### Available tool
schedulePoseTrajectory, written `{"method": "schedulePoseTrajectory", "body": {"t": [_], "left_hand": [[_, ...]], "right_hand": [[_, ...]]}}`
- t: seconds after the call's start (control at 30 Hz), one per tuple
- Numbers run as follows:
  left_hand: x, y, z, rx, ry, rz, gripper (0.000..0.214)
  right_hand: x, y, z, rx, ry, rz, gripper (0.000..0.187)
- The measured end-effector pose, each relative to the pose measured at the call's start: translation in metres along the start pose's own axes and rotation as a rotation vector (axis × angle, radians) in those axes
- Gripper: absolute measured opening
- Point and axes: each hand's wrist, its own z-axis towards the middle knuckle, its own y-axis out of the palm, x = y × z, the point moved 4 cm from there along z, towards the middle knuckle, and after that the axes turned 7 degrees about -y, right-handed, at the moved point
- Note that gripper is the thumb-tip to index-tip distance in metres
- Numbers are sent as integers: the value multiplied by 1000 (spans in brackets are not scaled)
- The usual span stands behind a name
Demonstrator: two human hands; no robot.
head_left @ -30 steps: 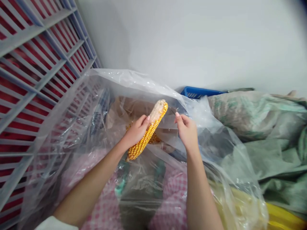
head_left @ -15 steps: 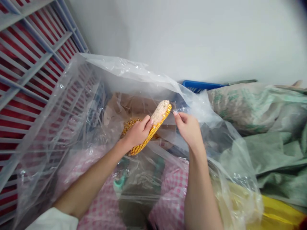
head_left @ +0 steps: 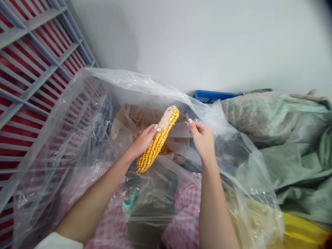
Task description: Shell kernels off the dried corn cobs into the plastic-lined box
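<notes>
Two bare forearms reach forward over a pink checked cloth (head_left: 189, 211) that lies under crinkled, clear plastic sheeting (head_left: 77, 121); a white sleeve (head_left: 59, 241) shows at the bottom edge. The left hand (head_left: 141, 143) is wrapped around the middle of a corn cob (head_left: 155, 147), thumb on top, holding it slanted in the air above the open plastic, its tip up and away. The cob is long and tapered, with tight rows of glossy yellow kernels; the upper part near the tip is stripped to a pale, rough core. The right hand (head_left: 202, 140) hovers just right of the tip with thumb and forefinger pressed together, possibly on the film's edge, though that is hard to make out. Behind the cob, loose kernels (head_left: 166, 150) rest on crumpled brown paper (head_left: 140, 116) inside the plastic. To the right lie coarse woven green sacks (head_left: 272, 117), and a blue slatted basket (head_left: 211, 95) stands against the smooth white wall (head_left: 207, 41). A grey grille (head_left: 31, 69) backed with red stands to the left.

Half a second ago the cob showed more of its bare side and its tip nearly met the right fingertips; now it has rolled kernel-side up and the gap is wider.
</notes>
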Motion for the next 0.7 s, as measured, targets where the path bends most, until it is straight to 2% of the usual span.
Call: {"method": "schedulePoseTrajectory", "body": {"t": [0.3, 0.57, 0.7], "left_hand": [[11, 0, -5, -48, 186, 290, 33], [13, -1, -3, -55, 216, 246, 31], [14, -2, -3, -52, 223, 261, 30]], "right_hand": [[0, -3, -1, -61, -8, -152, 45], [-3, -8, -2, -13, -18, -97, 45], [-5, -8, -3, -38, -33, -82, 45]]}}
